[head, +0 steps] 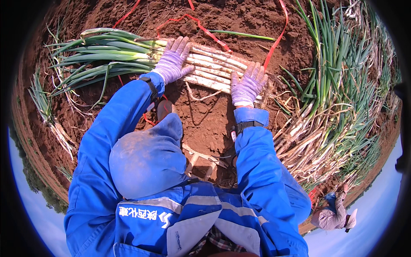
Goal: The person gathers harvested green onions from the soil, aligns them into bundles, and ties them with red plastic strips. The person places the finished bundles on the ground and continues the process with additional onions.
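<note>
A row of long-stemmed green onions [210, 71] lies sideways on the soil before me, green leaves to the left and roots to the right. My left hand [173, 61], in a purple-and-white knit glove, rests flat across the stems near where the leaves begin. Towards the root end, my right hand [248, 84] presses palm down in a matching glove, its fingers slightly spread. Neither hand is wrapped around the stems. A red plastic strip [207, 31] runs along the far side of the onions, and another red strip [276, 44] reaches the soil beside my right fingertips.
A large heap of green onions [337, 112] covers the ground at right. Smaller onions [59, 131] lie at left. A loose green leaf [242, 34] lies beyond the row. Between my legs is a pale frame [202, 155]. Another person [332, 212] is at the far right.
</note>
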A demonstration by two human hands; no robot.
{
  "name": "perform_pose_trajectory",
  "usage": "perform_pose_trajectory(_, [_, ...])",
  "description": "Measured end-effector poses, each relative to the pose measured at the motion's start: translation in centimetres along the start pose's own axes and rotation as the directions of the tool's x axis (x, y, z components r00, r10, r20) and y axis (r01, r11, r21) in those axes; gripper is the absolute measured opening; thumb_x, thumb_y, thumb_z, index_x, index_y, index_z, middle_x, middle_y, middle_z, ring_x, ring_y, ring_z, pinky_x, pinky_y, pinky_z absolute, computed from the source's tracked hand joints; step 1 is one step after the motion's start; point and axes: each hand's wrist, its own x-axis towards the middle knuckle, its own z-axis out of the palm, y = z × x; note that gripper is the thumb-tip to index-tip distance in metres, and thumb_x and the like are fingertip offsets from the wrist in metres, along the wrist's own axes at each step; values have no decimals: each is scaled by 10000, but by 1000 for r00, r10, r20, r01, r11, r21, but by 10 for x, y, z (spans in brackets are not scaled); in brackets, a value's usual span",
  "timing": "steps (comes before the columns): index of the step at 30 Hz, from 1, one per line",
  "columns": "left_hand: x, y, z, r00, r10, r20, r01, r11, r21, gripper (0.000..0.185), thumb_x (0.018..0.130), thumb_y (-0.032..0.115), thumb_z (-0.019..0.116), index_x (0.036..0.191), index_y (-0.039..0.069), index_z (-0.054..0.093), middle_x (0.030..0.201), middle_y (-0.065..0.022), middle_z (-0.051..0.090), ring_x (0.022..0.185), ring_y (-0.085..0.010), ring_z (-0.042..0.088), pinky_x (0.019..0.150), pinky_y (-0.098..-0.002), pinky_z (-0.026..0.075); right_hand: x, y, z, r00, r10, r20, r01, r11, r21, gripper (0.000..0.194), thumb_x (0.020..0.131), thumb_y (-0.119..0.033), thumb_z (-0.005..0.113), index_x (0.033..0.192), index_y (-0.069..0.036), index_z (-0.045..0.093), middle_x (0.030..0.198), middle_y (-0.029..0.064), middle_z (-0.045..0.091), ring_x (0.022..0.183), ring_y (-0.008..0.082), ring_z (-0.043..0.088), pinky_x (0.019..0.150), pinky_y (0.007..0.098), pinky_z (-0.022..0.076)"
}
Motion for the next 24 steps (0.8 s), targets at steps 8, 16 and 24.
perform_pose_trajectory(8, [-6,5,-10,1000,11,-28,-10,1000,12,905,927,637,495,1548,11,294,1576,-212,331,1498,-364,248,1252,-492,87,2,0,-20,996,-3,87,-1,999,46,862,910,-595,555,1527,-26,355,1591,182,328,1489,371,245,1231,555,69])
perform_pose_trajectory(16, [-19,7,-4,994,22,104,-23,1000,15,976,935,667,455,1575,-19,186,1639,-230,184,1543,-370,104,1259,-488,4,-10,1,-12,997,-39,72,37,999,39,959,923,-665,482,1565,7,246,1655,224,148,1544,396,63,1241,541,-10])
perform_pose_trajectory(24, [-11,4,-16,979,31,200,-35,999,17,979,926,651,494,1585,-1,181,1654,-245,122,1548,-383,70,1255,-479,1,2,-10,-36,977,23,214,-15,999,-38,1007,939,-686,432,1579,42,159,1657,265,70,1546,409,12,1232,556,-52])
